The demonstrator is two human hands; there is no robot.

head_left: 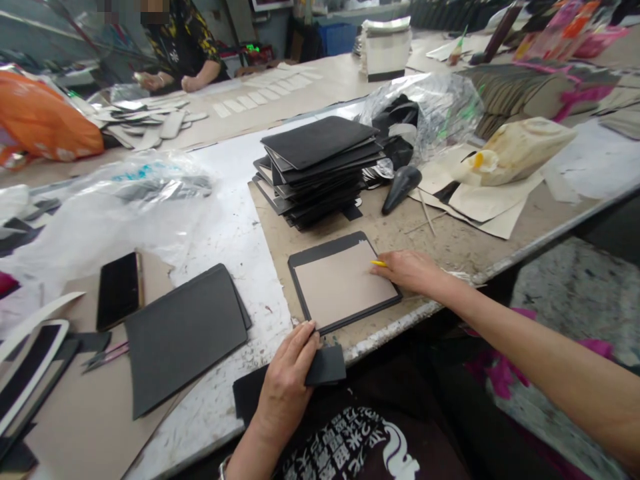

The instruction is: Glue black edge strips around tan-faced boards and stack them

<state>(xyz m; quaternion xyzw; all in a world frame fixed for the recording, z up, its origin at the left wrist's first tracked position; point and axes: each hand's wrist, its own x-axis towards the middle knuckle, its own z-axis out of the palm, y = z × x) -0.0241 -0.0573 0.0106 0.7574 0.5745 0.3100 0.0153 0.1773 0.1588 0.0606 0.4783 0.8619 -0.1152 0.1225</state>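
A black-edged panel with a beige face [345, 277] lies on the table in front of me. My right hand [413, 272] is closed on a thin yellow tool [379, 263] at the panel's right side; only its tip shows. The fingertips of my left hand [289, 370] rest on the panel's near left corner. Under that same hand, black strips [327, 365] stick out on both sides at the table edge, seemingly gripped in it; the thumb is hidden. Behind the panel rises a stack of black panels [320, 143].
At left lie a black sheet [187, 340], a phone [119, 290] and small snips [107, 355]. A dark cone-shaped object [401, 189], a stained plastic container [525, 150] and clear plastic wrap [440, 100] stand at right. Across the table a person [183, 47] handles pale pieces.
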